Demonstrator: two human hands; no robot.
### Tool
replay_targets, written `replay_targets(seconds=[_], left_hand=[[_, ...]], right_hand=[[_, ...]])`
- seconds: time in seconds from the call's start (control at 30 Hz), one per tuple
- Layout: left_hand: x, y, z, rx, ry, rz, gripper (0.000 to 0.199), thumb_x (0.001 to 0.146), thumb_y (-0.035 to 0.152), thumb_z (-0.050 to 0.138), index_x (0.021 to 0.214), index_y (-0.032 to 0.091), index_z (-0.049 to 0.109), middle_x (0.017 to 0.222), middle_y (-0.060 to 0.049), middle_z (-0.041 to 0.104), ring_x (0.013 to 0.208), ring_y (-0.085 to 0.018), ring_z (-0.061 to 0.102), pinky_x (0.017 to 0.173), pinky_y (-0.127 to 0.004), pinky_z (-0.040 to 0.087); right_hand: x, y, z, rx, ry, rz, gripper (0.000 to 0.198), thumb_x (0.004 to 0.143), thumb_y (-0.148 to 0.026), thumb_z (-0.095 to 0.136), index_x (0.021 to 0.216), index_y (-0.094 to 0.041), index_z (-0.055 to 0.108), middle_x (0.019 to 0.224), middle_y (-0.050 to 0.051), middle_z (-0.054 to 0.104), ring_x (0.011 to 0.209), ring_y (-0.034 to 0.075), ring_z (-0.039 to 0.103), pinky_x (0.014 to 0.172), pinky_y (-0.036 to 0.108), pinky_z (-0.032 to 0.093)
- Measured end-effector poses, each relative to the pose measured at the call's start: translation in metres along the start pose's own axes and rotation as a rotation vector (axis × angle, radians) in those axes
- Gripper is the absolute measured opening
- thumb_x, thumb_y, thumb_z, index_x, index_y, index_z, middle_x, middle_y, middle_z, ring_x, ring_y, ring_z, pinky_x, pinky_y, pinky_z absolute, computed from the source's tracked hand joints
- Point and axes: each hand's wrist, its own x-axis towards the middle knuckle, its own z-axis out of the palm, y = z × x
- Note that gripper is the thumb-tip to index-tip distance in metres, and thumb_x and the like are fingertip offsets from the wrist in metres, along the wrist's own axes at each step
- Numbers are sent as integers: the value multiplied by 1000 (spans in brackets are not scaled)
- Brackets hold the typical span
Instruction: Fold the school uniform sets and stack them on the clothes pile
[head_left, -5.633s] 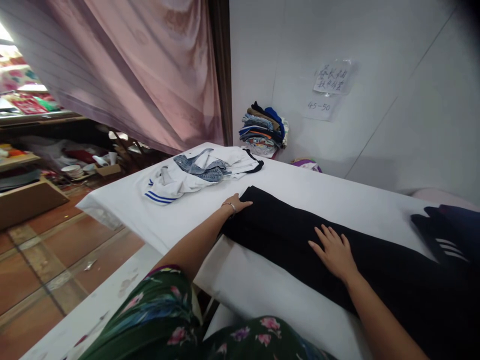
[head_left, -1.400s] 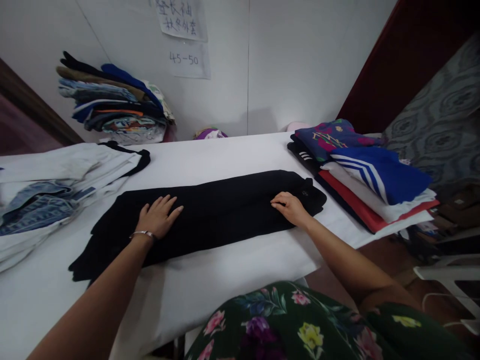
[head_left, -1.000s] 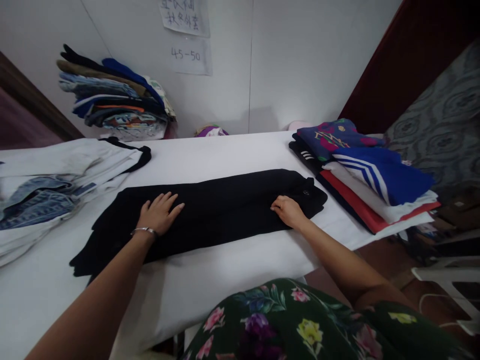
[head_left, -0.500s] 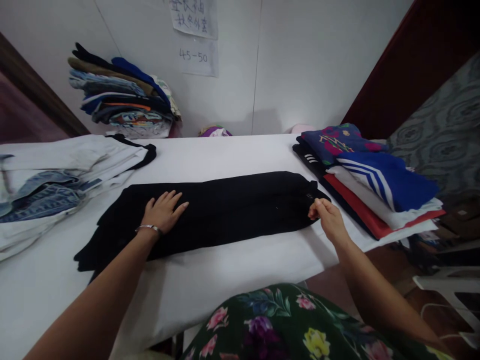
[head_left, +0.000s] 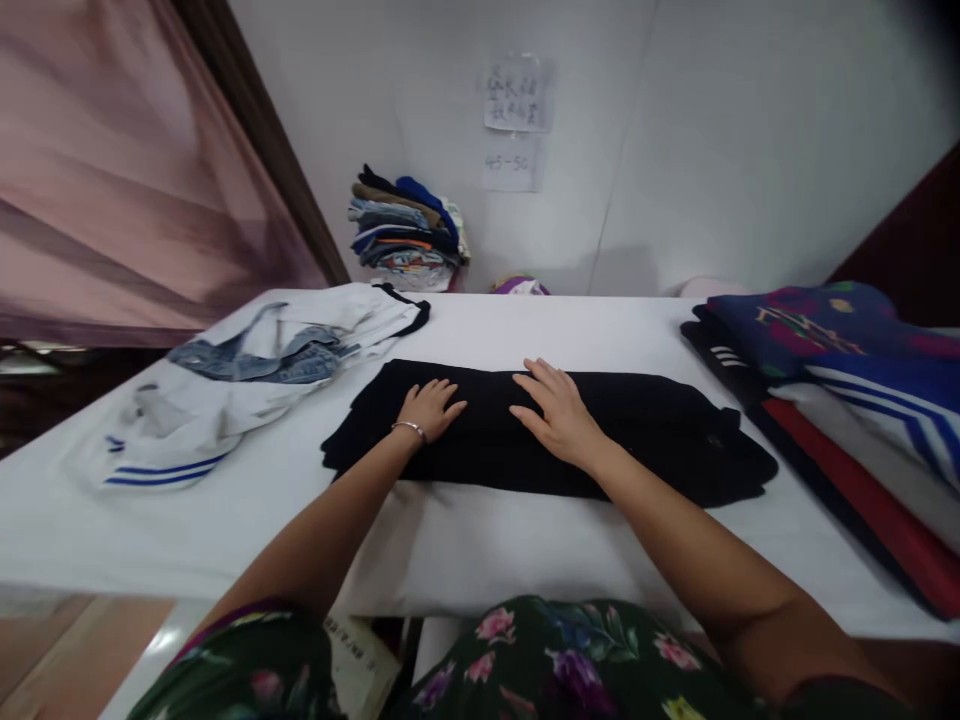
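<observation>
A folded black garment (head_left: 487, 455), probably trousers, lies lengthwise across the white-covered table (head_left: 480, 545) in front of me. My left hand (head_left: 431, 412), with a bracelet at the wrist, rests flat on its left part, fingers spread. Over the middle of the garment is my right hand (head_left: 556, 412), fingers apart and palm down, holding nothing. A small button or tag shows near the garment's right end. Its left edge is uneven, with layers sticking out.
To the left lie loose white clothes (head_left: 180, 430) with a piece of denim (head_left: 262, 350) among them. A folded pile (head_left: 847, 400) stands at the right. Behind the table rises a clothes stack (head_left: 409, 235) near a wall with paper signs (head_left: 517, 120).
My right hand has let go of the garment's right end and moved left to its middle. The left hand stays on the garment. My view has turned left.
</observation>
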Motion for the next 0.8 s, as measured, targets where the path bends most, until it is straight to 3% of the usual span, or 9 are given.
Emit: replay_targets(seconds=[0.1, 0.2, 0.3, 0.4, 0.5, 0.63, 0.8], left_hand=[[-7, -8, -6, 12, 31, -44, 56, 92, 54, 33, 134, 21, 51, 145, -9, 43, 137, -27, 31, 113, -52, 12], [-14, -32, -16, 28, 102, -213, 57, 89, 54, 39, 133, 20, 51, 148, -11, 39, 139, -29, 27, 112, -55, 12], [-18, -68, -24, -81, 137, -505, 70, 85, 57, 43, 141, 15, 40, 151, -16, 31, 139, -31, 27, 110, -50, 24], [-16, -100, -29, -305, 19, -702, 81, 79, 64, 48, 138, 10, 43, 141, -22, 45, 129, -34, 44, 101, -42, 39], [-10, -115, -34, -380, -42, -723, 78, 70, 66, 58, 124, 11, 57, 126, -21, 59, 116, -36, 56, 92, -42, 45], [-3, -117, -41, -429, -61, -712, 71, 60, 66, 67, 106, 12, 68, 110, -19, 68, 104, -35, 63, 84, -41, 50], [-6, -113, -50, -817, -255, -725, 51, 54, 60, 73, 81, 16, 72, 93, -15, 74, 85, -32, 69, 73, -39, 56]], right_hand=[[16, -1, 37, -97, -196, 58, 57, 92, -52, 40, 141, -22, 41, 153, 11, 29, 142, 30, 19, 112, 56, 15], [11, 6, 71, -197, -348, 83, 62, 92, -55, 37, 142, -20, 40, 150, 15, 33, 140, 34, 23, 111, 58, 16], [2, 12, 88, -256, -328, 58, 64, 92, -56, 34, 143, -18, 38, 150, 15, 33, 139, 35, 25, 110, 57, 16], [-2, 15, 90, -268, -303, 42, 63, 93, -56, 33, 143, -18, 38, 149, 15, 34, 138, 35, 27, 110, 57, 18], [-2, 15, 90, -262, -291, 35, 63, 93, -56, 33, 143, -18, 39, 149, 16, 35, 138, 35, 27, 109, 58, 18], [-1, 15, 92, -267, -285, 31, 63, 92, -56, 32, 143, -19, 39, 149, 15, 35, 139, 35, 26, 109, 58, 18], [-1, 14, 91, -281, -292, 33, 63, 93, -56, 32, 143, -18, 39, 150, 15, 34, 138, 35, 27, 110, 57, 18]])
